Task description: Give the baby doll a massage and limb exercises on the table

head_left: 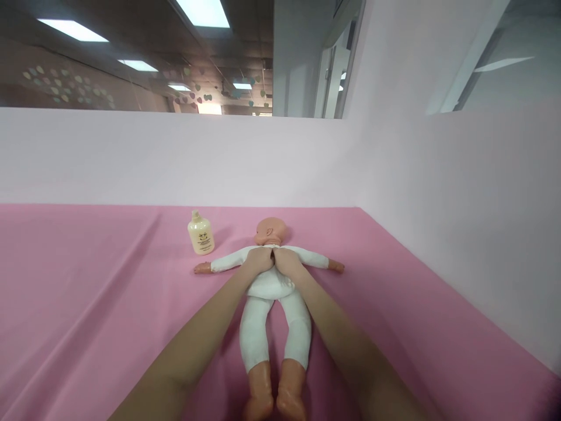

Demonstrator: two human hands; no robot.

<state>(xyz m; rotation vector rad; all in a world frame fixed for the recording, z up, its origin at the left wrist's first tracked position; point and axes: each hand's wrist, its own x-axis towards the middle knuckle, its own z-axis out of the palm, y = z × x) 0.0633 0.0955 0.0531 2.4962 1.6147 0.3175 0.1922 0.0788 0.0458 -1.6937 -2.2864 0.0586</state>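
Observation:
A baby doll (269,286) with a white cloth body lies on the pink surface, its arms spread wide and its feet toward me. The doll's bald head is turned to the left. My left hand (260,259) rests on the upper torso, its fingers curled and closed. Beside it, my right hand (286,261) is closed on the same spot, the two nearly touching at the middle. Whatever the fingers pinch is too small to make out. Left of the doll's head stands a cream bottle (202,235) with dark print.
The pink sheet (109,280) has creases at the left. A white wall (175,158) rises behind it and another (460,204) along the right. Above the back wall, a window (144,64) shows ceiling lights and heart-shaped decorations.

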